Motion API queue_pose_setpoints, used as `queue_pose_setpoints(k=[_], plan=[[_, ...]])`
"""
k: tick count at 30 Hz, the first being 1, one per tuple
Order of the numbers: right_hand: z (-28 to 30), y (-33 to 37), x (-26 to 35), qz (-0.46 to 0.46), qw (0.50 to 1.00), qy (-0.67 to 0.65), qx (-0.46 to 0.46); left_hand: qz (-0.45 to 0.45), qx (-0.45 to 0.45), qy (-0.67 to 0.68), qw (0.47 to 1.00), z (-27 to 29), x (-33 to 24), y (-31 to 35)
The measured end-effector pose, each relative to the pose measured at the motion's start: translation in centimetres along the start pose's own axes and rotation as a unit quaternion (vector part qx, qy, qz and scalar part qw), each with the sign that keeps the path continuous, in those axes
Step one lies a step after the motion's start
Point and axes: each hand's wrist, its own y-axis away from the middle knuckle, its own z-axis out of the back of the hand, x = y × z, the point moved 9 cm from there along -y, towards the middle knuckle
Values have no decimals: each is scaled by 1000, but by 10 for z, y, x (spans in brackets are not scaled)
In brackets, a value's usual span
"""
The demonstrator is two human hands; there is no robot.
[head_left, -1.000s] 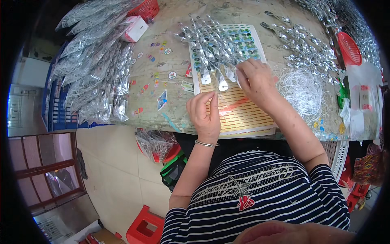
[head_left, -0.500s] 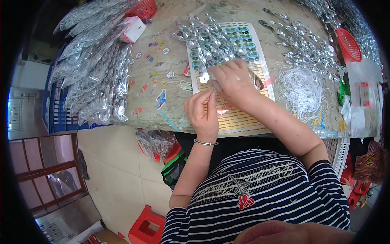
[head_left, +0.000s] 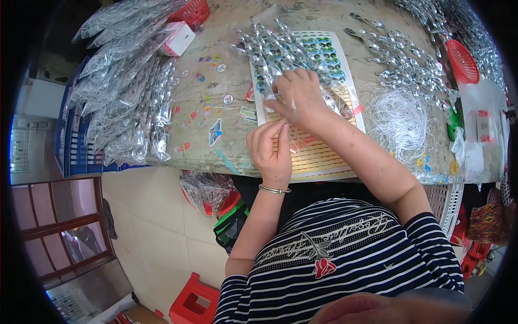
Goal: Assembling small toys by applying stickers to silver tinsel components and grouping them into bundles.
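A clear plastic bag [head_left: 276, 12] holding several shiny silver twisted spirals [head_left: 272, 46] lies on a printed sheet [head_left: 318, 164] in front of me. My left hand [head_left: 270, 151], with a metal bangle at its wrist, is closed in a pinch on the near end of the film. Just above it, my right hand [head_left: 301, 97] bends over the bag's lower part, thumb and fingers apart, palm down. Its fingertips are over the spirals, and what they touch beneath is partly hidden. Shiny film shows around the right thumb.
Filled clear bags [head_left: 129, 102] are piled in a blue crate [head_left: 73, 156] at left, near a white and pink box [head_left: 178, 39]. On the right lie loose spirals [head_left: 410, 59], a heap of white string [head_left: 402, 121] and a red basket [head_left: 463, 62]. A red stool [head_left: 195, 299] stands below.
My right hand has shifted slightly up and left over the bag, and its thumb has come away from the left fingertips. The left hand keeps its pinch nearly in place.
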Motion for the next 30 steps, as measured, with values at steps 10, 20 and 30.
queue_pose_setpoints(k=[10, 20, 30], plan=[[38, 31, -6, 5, 993, -115, -7, 6, -13, 3, 1000, 3, 5, 4], [19, 57, 8, 79, 987, -136, 41, -11, 0, 6, 1000, 0, 0, 3], [80, 85, -19, 16, 994, -105, 10, 0, 5, 4, 1000, 0, 4, 3]])
